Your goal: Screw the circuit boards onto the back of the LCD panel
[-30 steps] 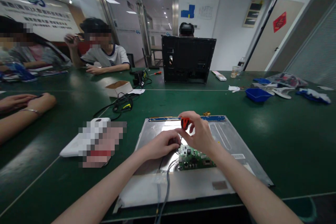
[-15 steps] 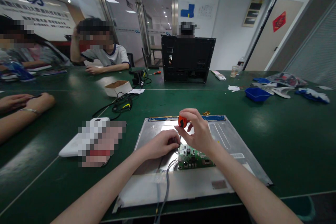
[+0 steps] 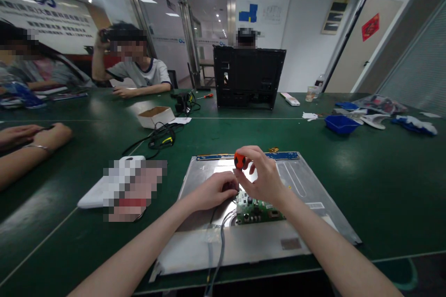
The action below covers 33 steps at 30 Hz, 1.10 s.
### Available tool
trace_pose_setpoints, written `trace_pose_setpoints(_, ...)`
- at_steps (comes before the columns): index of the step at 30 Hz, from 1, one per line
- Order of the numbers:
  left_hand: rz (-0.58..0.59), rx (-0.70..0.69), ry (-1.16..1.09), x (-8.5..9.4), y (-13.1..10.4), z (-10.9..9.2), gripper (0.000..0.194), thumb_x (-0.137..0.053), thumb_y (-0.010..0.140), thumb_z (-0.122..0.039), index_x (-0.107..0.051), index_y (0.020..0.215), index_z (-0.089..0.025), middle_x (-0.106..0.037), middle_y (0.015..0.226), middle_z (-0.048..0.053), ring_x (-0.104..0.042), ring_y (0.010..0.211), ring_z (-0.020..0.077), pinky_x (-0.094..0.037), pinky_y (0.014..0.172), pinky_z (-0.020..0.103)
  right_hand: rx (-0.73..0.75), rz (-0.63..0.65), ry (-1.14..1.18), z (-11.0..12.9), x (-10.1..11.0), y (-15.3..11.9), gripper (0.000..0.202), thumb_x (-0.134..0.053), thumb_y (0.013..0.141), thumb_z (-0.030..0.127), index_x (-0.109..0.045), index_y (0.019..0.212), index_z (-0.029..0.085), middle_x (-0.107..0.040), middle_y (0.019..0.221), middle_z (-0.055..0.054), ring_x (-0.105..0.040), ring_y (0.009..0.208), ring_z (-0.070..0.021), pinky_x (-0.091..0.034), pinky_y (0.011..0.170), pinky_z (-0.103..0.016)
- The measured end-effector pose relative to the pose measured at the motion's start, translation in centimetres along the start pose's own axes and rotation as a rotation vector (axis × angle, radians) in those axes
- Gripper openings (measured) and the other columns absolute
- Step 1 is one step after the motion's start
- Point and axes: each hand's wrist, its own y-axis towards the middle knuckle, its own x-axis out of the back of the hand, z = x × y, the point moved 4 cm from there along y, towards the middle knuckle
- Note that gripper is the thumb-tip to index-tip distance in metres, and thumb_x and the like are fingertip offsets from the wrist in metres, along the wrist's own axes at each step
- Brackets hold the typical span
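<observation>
Metal panel (image 3: 254,243): lay flat on the green tabletop (image 3: 369,176) right before us, silvery and smooth, roughly four-sided, a narrow blue strip (image 3: 209,158) along its far edge. Over it, left to right, we noted thin grey cables (image 3: 222,255), slack and gently curved, running across the near edge; then a green circuit board (image 3: 258,214), crowded with small components, near the middle.

Left hand (image 3: 221,188): fingers curled narrow by the board's far left corner; whether they pinched anything, we could not tell. Right hand (image 3: 263,174): thumb and fingertips gripped a rounded orange-and-black handle (image 3: 239,161) above the panel.

Edges, same order: we saw a white object (image 3: 95,197) apart from the panel's left edge, tabletop between. Its near edge sat close to the table's rim. Beyond the strip, green surface reached back to a black monitor housing (image 3: 249,74). Rightward, a broad stretch separated the panel from a blue tray (image 3: 341,125).
</observation>
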Motion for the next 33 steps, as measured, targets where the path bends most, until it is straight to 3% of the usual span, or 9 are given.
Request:
trace_pose_setpoints(15,-0.01,-0.009,-0.03,0.06,-0.05,-0.34,0.007,-0.056,0.085,-0.023,-0.059,0.087,-0.017,-0.063,0.083,0.002,-0.057,0.074,0.0176,-0.048,0.07,0.029,-0.033,-0.007,-0.022,0.13,-0.08,-0.17,0.043,-0.055,0.081,0.015,-0.041,0.122,0.022,-0.06,0.083,-0.001,-0.055,0.06,-0.0112,-0.044,0.047,-0.021)
trace_pose_setpoints(24,-0.008,-0.005,-0.019,-0.13,-0.07,0.09,0.008,-0.057,0.085,-0.022,-0.06,0.09,-0.017,-0.062,0.083,0.002,-0.057,0.074,0.017,-0.047,0.068,0.028,-0.033,-0.043,0.039,-0.48,-0.16,-0.23,0.04,-0.06,0.084,0.019,-0.039,0.117,0.025,-0.053,0.099,-0.004,-0.055,0.07,-0.0115,-0.044,0.046,-0.02)
trace_pose_setpoints(33,-0.016,-0.004,-0.004,-0.13,-0.24,0.05,0.008,-0.056,0.085,-0.021,-0.061,0.09,-0.017,-0.064,0.085,0.003,-0.058,0.076,0.0179,-0.047,0.071,0.03,-0.021,-0.03,-0.05,0.25,0.46,0.2,0.035,-0.055,0.085,0.015,-0.047,0.118,0.025,-0.048,0.104,-0.005,-0.052,0.062,-0.0086,-0.046,0.046,-0.023)
